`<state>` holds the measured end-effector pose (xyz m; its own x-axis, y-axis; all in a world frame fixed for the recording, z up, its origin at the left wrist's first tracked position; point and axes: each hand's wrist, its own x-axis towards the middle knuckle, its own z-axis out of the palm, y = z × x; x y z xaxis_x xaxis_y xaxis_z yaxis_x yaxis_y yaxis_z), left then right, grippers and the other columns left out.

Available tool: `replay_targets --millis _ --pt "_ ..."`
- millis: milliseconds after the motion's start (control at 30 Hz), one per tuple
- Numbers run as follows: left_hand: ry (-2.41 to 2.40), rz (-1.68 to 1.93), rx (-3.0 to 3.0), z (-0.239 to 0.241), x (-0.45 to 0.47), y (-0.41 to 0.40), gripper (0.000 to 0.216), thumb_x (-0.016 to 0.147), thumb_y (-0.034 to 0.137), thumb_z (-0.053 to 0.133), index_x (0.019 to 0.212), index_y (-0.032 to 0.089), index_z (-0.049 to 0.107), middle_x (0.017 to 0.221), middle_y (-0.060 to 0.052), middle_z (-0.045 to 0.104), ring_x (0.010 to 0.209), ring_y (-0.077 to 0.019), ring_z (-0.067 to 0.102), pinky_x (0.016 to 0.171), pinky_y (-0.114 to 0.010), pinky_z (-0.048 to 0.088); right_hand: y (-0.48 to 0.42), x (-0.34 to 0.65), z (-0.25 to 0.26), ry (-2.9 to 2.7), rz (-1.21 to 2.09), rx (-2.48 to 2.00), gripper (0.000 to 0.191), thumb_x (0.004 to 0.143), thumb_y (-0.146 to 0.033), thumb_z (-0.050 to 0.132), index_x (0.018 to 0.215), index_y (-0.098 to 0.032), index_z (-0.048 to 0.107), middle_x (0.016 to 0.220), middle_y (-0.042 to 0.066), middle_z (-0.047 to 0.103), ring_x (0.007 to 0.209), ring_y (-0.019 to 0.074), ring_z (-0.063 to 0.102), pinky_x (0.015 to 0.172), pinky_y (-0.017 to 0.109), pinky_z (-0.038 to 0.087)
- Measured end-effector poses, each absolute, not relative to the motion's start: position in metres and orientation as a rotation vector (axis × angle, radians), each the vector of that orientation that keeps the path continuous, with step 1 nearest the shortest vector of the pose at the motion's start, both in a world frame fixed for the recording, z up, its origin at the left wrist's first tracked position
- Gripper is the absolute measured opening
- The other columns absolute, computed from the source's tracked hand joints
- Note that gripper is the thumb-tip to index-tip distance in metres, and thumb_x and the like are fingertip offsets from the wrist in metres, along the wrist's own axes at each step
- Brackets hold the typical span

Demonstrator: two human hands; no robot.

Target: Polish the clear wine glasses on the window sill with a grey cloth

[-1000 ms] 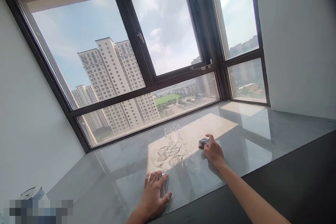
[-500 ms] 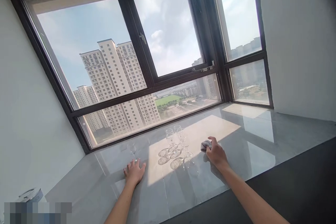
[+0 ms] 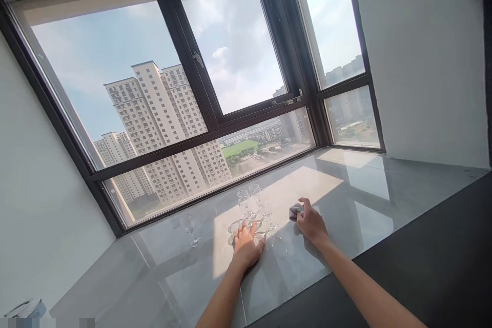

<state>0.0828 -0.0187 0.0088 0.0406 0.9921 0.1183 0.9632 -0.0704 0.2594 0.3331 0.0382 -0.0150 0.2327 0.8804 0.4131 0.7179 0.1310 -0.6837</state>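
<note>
Several clear wine glasses [image 3: 253, 204] stand grouped in a sunlit patch on the glossy grey sill [image 3: 346, 205]. My left hand [image 3: 246, 246] lies with fingers spread, its fingertips at the bases of the nearest glasses, holding nothing. One wine glass [image 3: 189, 226] stands alone to the left, apart from the group. My right hand [image 3: 311, 223] rests on the sill to the right of the group, fingers closed on a small grey cloth [image 3: 295, 210].
A large dark-framed window [image 3: 200, 113] runs behind the sill, with high-rise buildings outside. White walls close both ends. A dark floor or ledge [image 3: 442, 256] lies at the lower right. A round white object [image 3: 26, 308] sits at the lower left.
My left hand carried one glass to the left, set it down alone, let go, and moved back right to the group. My right hand stayed on the cloth.
</note>
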Motion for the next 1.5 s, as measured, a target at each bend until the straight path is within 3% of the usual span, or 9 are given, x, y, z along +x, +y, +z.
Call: replay_targets --millis 100,267,500,867,1233,1433,1500 --pt "2.061 0.349 2.155 0.017 0.096 -0.014 0.063 0.090 0.049 0.042 0.147 0.023 0.047 0.157 -0.011 0.038 0.149 -0.0337 0.022 0.122 -0.051 0.009 0.038 0.334 -0.017 -1.550 0.189 -1.603 0.039 0.089 -0.013 0.043 0.127 -0.020 0.044 0.104 0.010 0.071 0.085 0.0221 0.064 0.067 0.029 0.037" --pt "2.009 0.261 2.272 0.024 0.084 -0.064 0.067 0.084 0.053 0.049 0.146 0.029 0.048 0.152 -0.008 0.045 0.145 -0.0319 0.029 0.122 -0.050 0.012 0.035 0.334 -0.014 -1.553 0.202 -1.595 0.037 0.089 -0.014 0.043 0.126 -0.019 0.045 0.103 0.010 0.070 0.084 0.0214 0.064 0.065 0.028 0.036" --pt "2.149 0.121 2.226 0.021 0.012 -0.149 0.067 0.081 0.055 0.050 0.146 0.035 0.048 0.154 -0.001 0.044 0.144 -0.0311 0.029 0.122 -0.047 0.014 0.032 0.335 -0.012 -1.570 0.240 -1.616 0.038 0.091 -0.017 0.041 0.129 -0.017 0.044 0.098 0.011 0.070 0.083 0.0221 0.063 0.063 0.028 0.035" --pt "2.622 0.064 1.917 0.018 -0.089 -0.090 0.062 0.089 0.052 0.040 0.146 0.030 0.048 0.153 -0.005 0.045 0.140 -0.0313 0.037 0.117 -0.051 0.022 0.033 0.335 -0.014 -1.515 0.227 -1.626 0.039 0.089 -0.019 0.046 0.128 -0.020 0.046 0.102 0.010 0.071 0.082 0.0208 0.064 0.064 0.027 0.035" --pt "2.706 0.096 1.807 0.015 -0.095 -0.084 0.060 0.091 0.051 0.036 0.146 0.029 0.048 0.154 -0.007 0.044 0.141 -0.0305 0.036 0.117 -0.051 0.021 0.034 0.335 -0.014 -1.519 0.249 -1.648 0.042 0.087 -0.019 0.048 0.129 -0.019 0.048 0.098 0.012 0.071 0.081 0.0222 0.062 0.065 0.028 0.036" --pt "2.863 0.005 1.650 0.013 -0.088 -0.099 0.068 0.093 0.056 0.031 0.153 0.023 0.037 0.155 -0.016 0.040 0.144 -0.0347 0.032 0.116 -0.052 0.021 0.030 0.335 -0.010 -1.547 0.295 -1.619 0.040 0.091 -0.020 0.043 0.131 -0.018 0.044 0.100 0.011 0.070 0.082 0.0212 0.063 0.062 0.027 0.035" --pt "2.899 -0.028 1.653 0.013 -0.070 -0.108 0.068 0.092 0.055 0.034 0.151 0.021 0.040 0.154 -0.019 0.040 0.144 -0.0377 0.033 0.116 -0.055 0.020 0.030 0.334 -0.009 -1.550 0.278 -1.621 0.038 0.091 -0.018 0.042 0.129 -0.019 0.044 0.103 0.010 0.070 0.085 0.0213 0.063 0.063 0.028 0.035"
